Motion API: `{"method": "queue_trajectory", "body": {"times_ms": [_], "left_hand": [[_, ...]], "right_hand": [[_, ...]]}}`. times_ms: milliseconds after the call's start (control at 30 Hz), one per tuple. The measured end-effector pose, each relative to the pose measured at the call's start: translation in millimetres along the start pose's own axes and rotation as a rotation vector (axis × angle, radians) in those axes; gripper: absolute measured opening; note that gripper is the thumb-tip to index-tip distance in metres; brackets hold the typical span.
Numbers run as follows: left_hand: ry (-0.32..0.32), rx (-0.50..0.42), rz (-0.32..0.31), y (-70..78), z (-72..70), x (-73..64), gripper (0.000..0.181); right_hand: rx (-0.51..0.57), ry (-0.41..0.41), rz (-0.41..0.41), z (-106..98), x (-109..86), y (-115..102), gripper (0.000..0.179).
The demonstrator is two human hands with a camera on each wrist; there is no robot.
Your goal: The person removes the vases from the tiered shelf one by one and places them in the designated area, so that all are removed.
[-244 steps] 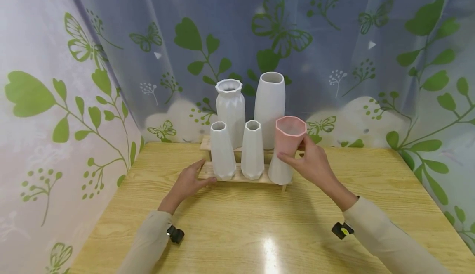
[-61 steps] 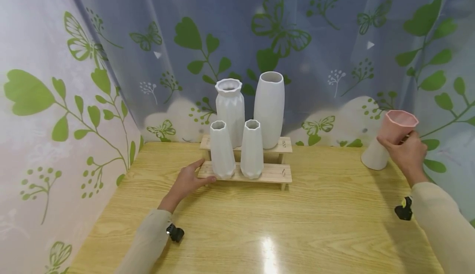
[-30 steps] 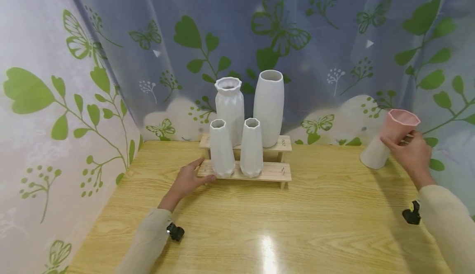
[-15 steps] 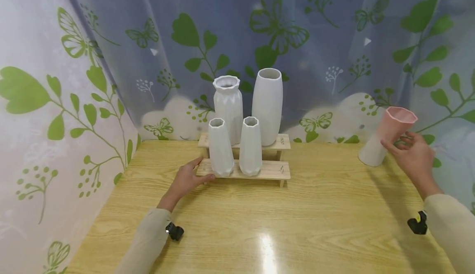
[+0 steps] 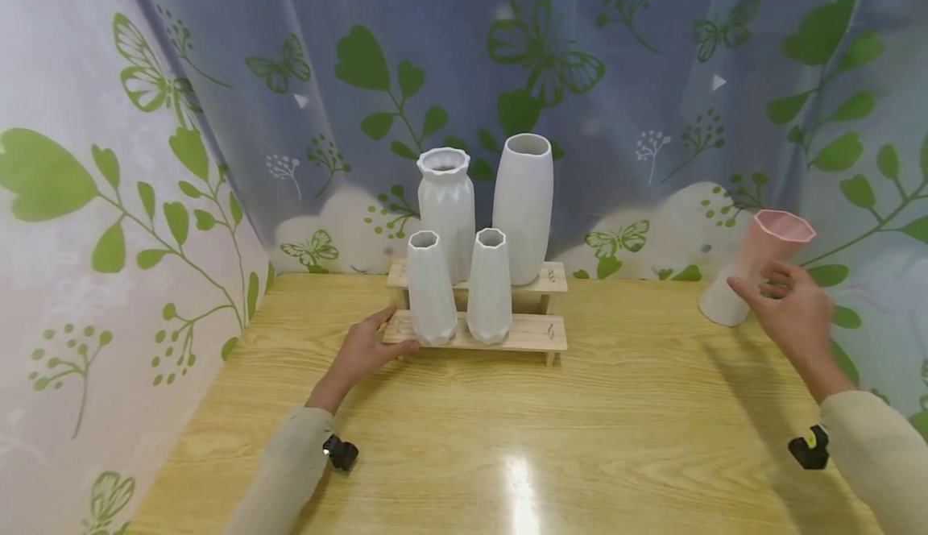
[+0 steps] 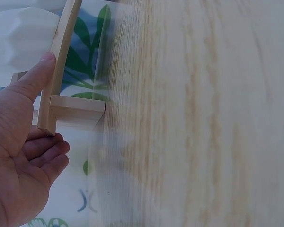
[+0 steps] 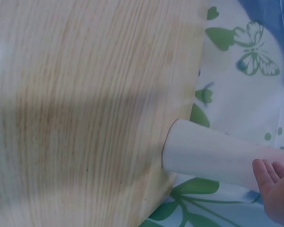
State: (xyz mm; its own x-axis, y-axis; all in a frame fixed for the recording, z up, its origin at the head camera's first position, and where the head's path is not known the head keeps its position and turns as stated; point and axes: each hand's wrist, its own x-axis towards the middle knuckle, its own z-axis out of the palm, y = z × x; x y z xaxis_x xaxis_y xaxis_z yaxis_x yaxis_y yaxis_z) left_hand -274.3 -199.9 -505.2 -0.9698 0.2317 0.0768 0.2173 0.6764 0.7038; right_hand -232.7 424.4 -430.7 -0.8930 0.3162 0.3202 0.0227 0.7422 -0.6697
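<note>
My left hand (image 5: 365, 347) grips the left end of a two-tier wooden stand (image 5: 532, 338), the thumb on its lower shelf and the fingers curled below in the left wrist view. Two slim white vases (image 5: 432, 297) (image 5: 490, 293) stand on that lower shelf. Behind them, the upper shelf bears a white vase with a scalloped neck (image 5: 447, 209) and a tall smooth white vase (image 5: 524, 205). On the table at the far right stands a pink-and-white vase (image 5: 768, 246). My right hand (image 5: 796, 317) is beside it, fingers loose; contact is unclear.
A light wood-grain table (image 5: 464, 438) carries everything. Its back edge meets a blue-and-white curtain (image 5: 616, 116) printed with green leaves and butterflies. A similar pale curtain (image 5: 145, 293) hangs along the left side.
The pink-and-white vase went from the lower shelf's right end to the table at far right, carried by my right hand. That hand has since loosened from it. My left hand stayed on the stand.
</note>
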Motion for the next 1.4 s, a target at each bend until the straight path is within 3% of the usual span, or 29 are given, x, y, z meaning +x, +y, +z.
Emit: {"method": "queue_trajectory", "body": {"times_ms": [233, 500, 867, 1400], "left_hand": [[0.012, 0.001, 0.003, 0.6, 1.5, -0.5, 0.1], [0.009, 0.007, 0.003, 3.3, 0.3, -1.3, 0.099], [0.005, -0.011, 0.002, 3.9, -0.3, -1.1, 0.099], [0.002, -0.017, -0.003, 1.2, 0.8, -0.6, 0.099]], "right_hand": [[0.047, -0.048, -0.007, 7, -1.3, -14, 0.082], [0.027, -0.019, -0.043, 15, -1.5, -18, 0.079], [0.094, -0.074, -0.078, 25, -6.0, -36, 0.079], [0.145, -0.039, -0.185, 43, -21.1, -72, 0.066]]}}
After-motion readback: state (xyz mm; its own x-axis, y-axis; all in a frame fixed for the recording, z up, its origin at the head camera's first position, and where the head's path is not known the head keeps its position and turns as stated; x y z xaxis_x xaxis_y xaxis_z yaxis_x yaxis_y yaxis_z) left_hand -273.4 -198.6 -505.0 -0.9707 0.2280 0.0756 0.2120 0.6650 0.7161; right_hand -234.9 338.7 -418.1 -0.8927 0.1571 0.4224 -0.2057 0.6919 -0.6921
